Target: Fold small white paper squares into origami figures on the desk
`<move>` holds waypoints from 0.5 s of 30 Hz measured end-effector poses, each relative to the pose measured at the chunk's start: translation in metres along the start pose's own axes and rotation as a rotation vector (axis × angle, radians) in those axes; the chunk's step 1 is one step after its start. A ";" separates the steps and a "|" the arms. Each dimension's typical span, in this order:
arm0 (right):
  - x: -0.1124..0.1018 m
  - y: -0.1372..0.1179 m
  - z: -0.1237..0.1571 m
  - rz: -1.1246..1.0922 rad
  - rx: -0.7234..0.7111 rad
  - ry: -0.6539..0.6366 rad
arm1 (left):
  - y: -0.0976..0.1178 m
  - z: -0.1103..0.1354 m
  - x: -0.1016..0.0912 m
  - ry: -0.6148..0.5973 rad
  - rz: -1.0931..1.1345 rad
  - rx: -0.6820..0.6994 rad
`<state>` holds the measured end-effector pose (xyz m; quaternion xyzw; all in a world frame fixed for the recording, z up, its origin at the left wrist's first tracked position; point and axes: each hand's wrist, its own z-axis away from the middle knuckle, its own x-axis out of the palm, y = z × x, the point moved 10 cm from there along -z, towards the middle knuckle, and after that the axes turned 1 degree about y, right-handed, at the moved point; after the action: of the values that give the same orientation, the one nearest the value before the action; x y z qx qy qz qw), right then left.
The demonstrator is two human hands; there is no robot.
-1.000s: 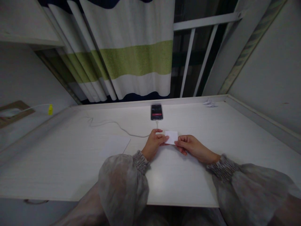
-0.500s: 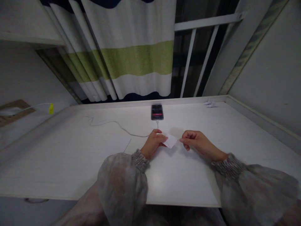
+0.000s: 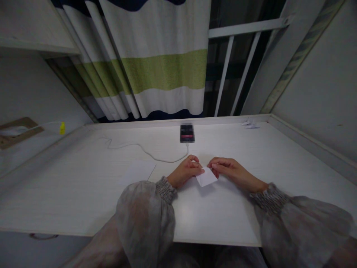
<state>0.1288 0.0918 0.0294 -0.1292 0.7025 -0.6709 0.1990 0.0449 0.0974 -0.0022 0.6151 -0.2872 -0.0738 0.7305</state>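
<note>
A small folded piece of white paper (image 3: 206, 177) is held above the white desk, between my two hands. My left hand (image 3: 187, 171) pinches its left corner, thumb on top. The fingers of my right hand (image 3: 226, 169) are closed at the paper's upper right edge, thumb against the index finger. Part of the paper's far edge is hidden behind the fingers. Another sheet of white paper (image 3: 136, 172) lies flat on the desk to the left of my left hand.
Beyond my hands a phone-like dark device (image 3: 187, 133), its screen blurred out, stands with a white cable (image 3: 147, 154) running left. Crumpled or folded white paper (image 3: 250, 124) lies at the back right. A striped curtain (image 3: 164, 70) hangs behind the desk (image 3: 69, 193).
The folded paper has turned and come slightly nearer to me. My right hand has shifted left, from the paper's right tip to its upper edge.
</note>
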 end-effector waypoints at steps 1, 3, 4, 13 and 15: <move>0.003 0.006 -0.001 -0.014 0.039 -0.013 | -0.002 0.000 0.003 -0.032 -0.024 -0.005; 0.010 0.017 -0.002 -0.040 0.109 -0.037 | -0.008 -0.002 0.006 -0.082 -0.071 -0.024; 0.013 0.022 -0.003 -0.041 0.128 -0.040 | -0.011 -0.002 0.007 -0.093 -0.090 -0.036; -0.008 0.027 -0.005 -0.027 0.108 0.192 | -0.012 -0.005 -0.006 0.039 -0.098 -0.017; -0.011 0.025 -0.005 -0.062 0.080 0.225 | -0.014 -0.005 -0.007 0.050 -0.105 -0.020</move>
<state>0.1385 0.1028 0.0061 -0.0668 0.6888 -0.7145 0.1029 0.0455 0.1018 -0.0176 0.6238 -0.2353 -0.0995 0.7387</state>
